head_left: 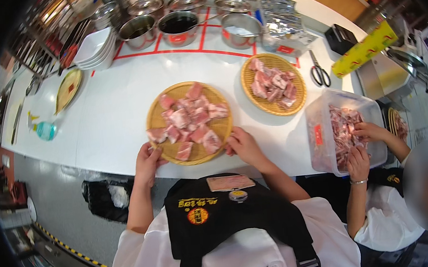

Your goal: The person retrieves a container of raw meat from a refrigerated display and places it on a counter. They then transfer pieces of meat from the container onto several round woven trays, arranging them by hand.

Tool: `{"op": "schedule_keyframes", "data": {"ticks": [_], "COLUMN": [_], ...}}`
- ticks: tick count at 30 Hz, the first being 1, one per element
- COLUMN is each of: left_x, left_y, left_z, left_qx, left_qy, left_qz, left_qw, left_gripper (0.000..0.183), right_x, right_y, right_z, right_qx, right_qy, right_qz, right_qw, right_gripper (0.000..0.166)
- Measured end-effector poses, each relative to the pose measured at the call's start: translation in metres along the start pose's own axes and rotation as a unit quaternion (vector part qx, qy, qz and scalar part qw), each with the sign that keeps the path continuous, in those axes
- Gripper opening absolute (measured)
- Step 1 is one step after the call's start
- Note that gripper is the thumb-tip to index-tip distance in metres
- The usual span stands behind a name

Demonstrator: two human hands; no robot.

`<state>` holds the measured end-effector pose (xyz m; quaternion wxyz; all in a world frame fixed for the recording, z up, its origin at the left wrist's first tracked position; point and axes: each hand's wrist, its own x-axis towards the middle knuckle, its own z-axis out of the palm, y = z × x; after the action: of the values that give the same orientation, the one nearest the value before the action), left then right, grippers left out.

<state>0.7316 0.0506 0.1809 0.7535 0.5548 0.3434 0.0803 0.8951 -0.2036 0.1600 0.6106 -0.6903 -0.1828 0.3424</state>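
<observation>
Before me a round woven bamboo tray point(165, 153) carries several chunks of raw meat point(193, 116), pink with pale fat. My left hand point(148, 161) grips its lower left rim, the thumb on top. On the opposite side my right hand point(241, 146) grips the lower right rim, with some fingers hidden beneath. A second bamboo tray point(252, 104) with a heap of raw meat chunks point(274, 83) rests on the white worktable point(112, 116), farther off to the right.
At right, a co-worker's two hands point(361, 158) reach into a translucent plastic bin point(322, 157) of raw meat. Kitchen scissors point(320, 73) lie beyond it. Steel pots point(177, 36) and white dishes point(93, 48) line the back. A spray bottle point(45, 130) and knife point(16, 123) lie left.
</observation>
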Motion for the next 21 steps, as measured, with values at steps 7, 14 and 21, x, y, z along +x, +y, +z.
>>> {"op": "schedule_keyframes", "data": {"ticks": [7, 14, 21], "left_x": [0.029, 0.053, 0.054], "left_y": [-0.004, 0.005, 0.024], "left_z": [-0.041, -0.094, -0.112], "left_qx": [-0.083, -0.118, -0.17], "left_qy": [0.046, 0.15, 0.211], "left_qz": [0.044, 0.085, 0.082], "left_qw": [0.995, 0.978, 0.959], "left_gripper": [0.021, 0.02, 0.02], "right_x": [0.015, 0.013, 0.014], "right_y": [-0.006, 0.018, 0.02], "right_z": [-0.015, -0.096, -0.114], "right_qx": [0.25, 0.446, 0.465], "right_qy": [0.05, 0.229, 0.217], "right_qz": [0.002, -0.054, 0.049], "right_qw": [0.967, 0.864, 0.857], "right_gripper": [0.03, 0.03, 0.025]}}
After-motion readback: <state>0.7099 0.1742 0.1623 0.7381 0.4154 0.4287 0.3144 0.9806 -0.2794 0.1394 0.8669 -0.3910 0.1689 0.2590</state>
